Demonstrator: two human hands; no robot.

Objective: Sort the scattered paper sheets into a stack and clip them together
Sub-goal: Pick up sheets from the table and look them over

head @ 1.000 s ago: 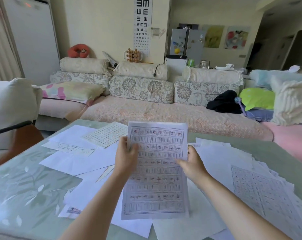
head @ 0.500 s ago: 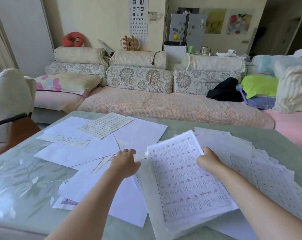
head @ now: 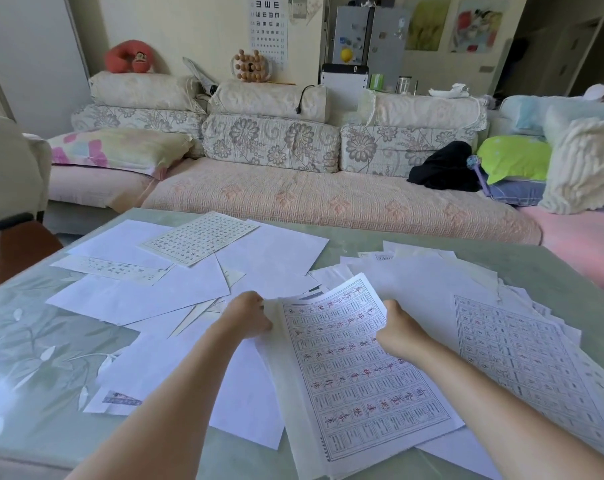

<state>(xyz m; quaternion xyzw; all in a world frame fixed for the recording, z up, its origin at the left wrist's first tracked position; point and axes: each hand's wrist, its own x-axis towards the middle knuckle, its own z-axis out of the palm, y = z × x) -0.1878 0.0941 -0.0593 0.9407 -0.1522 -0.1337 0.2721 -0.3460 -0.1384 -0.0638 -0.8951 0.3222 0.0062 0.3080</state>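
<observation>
A printed sheet with a red-and-black character grid point(head: 359, 372) lies on top of a thin pile of white sheets at the table's front centre. My left hand point(head: 248, 315) grips the pile's upper left edge. My right hand point(head: 397, 329) holds the printed sheet's upper right edge, fingers curled round it. Loose white sheets point(head: 144, 296) lie scattered to the left, one gridded sheet point(head: 198, 239) among them at the back. More printed sheets point(head: 522, 358) fan out on the right. No clip shows.
The pale green glass-topped table point(head: 34, 358) with a leaf pattern carries all the paper. A long floral sofa point(head: 328, 199) with cushions runs behind it. A chair with an orange seat point(head: 13, 244) stands at the left.
The printed sheet, held upright before me a second ago, has come down flat onto the pile. Both hands moved down and forward with it, and my head tilted lower.
</observation>
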